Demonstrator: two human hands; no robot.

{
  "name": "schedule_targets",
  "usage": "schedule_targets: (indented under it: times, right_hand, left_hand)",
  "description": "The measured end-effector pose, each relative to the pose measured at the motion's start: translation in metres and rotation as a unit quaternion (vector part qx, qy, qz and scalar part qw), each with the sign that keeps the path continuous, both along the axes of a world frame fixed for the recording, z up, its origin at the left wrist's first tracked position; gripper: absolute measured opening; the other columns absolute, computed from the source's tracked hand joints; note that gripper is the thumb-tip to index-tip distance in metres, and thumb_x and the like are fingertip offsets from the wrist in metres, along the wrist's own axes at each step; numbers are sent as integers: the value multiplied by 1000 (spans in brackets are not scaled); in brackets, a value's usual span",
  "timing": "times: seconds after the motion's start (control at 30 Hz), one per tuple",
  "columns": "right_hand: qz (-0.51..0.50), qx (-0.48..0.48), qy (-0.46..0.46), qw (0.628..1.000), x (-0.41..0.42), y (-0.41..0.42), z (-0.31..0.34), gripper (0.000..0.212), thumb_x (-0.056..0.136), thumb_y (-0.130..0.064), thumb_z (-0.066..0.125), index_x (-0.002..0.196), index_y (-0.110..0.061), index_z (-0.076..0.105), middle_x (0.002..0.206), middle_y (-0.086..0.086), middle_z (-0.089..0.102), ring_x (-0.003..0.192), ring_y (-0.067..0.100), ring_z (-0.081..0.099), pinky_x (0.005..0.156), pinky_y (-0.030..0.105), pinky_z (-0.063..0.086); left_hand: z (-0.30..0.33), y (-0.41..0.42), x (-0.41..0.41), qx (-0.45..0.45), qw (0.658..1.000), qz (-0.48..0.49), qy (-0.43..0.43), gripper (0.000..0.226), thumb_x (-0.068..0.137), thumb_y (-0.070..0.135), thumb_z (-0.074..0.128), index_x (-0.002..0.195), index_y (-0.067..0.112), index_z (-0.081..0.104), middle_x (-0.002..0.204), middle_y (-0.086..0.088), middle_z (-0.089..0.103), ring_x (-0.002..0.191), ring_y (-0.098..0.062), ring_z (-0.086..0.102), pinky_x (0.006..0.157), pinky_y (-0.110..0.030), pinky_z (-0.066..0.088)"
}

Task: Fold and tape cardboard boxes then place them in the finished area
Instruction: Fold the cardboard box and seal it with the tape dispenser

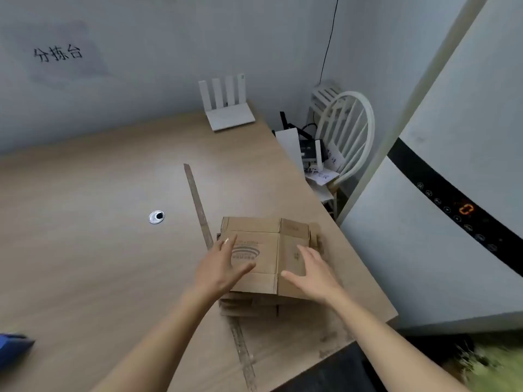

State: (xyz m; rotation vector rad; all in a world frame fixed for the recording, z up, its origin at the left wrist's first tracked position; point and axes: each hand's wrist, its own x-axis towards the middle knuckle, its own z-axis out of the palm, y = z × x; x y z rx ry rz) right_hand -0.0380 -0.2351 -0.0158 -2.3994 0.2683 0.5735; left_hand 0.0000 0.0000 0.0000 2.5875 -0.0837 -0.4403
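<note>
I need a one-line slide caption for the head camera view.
Both hands, left and right, reach open onto a stack of flattened cardboard boxes on a wooden table.

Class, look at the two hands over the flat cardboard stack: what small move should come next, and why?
Probably close both hands on the top flattened box and lift it off the stack. The left hand and right hand are open, fingers spread over it, gripping nothing, and the box is still unfolded, so picking one up seems to come first.
</note>
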Motion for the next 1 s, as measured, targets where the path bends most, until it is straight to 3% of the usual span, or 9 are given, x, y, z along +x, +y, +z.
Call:
schedule_targets:
  times: [0.23,0.33,0.47,0.6,0.7,0.87,1.0]
  right_hand:
    - [-61,21,30,997,20,7,-38,112,82,-69,66,160,-35,-5,169,-2,-11,155,29,16,121,54,25]
    - [-75,31,29,996,24,8,-48,116,79,-71,68,159,-37,-8,170,-1,-11,155,30,13,122,53,24]
    - [-94,42,12,995,26,8,-52,122,74,-75,69,159,-38,-11,170,0,-7,156,28,11,123,53,22]
    - [-113,69,-13,991,24,14,-47,124,68,-80,69,156,-45,-11,170,-3,0,154,28,15,120,56,25]
    - [-103,104,-18,989,16,21,-32,123,64,-81,70,152,-53,-10,168,-6,4,152,25,22,117,52,31]
    - [-57,124,-73,988,5,42,16,128,65,-63,82,146,-63,-17,167,-7,4,152,26,21,117,50,29]
    - [-14,147,-134,980,-7,76,64,133,63,-49,87,143,-68,-18,166,-9,11,148,22,27,117,49,29]
  left_hand:
    - [-46,-3,22,-41,995,67,60,104,77,69,70,159,29,19,160,-5,30,143,-25,38,112,-42,38]
    - [-52,-2,29,-56,992,96,61,107,73,68,73,158,31,20,158,-7,31,143,-27,37,112,-42,38]
    - [-59,-2,34,-93,985,117,82,102,70,61,80,152,30,27,141,-6,48,132,-29,47,107,-42,43]
    - [-54,-3,32,-108,983,140,51,106,68,55,84,153,31,26,139,-5,51,130,-28,49,102,-38,42]
    - [-37,5,25,-122,978,170,12,109,62,54,88,151,35,28,132,-7,53,123,-30,55,101,-42,47]
    - [11,32,4,-150,970,184,-48,123,51,45,96,152,37,25,120,-3,53,114,-22,55,93,-40,50]
    - [55,69,-26,-228,948,207,-84,109,48,46,94,143,39,40,119,2,60,112,-17,60,96,-43,52]
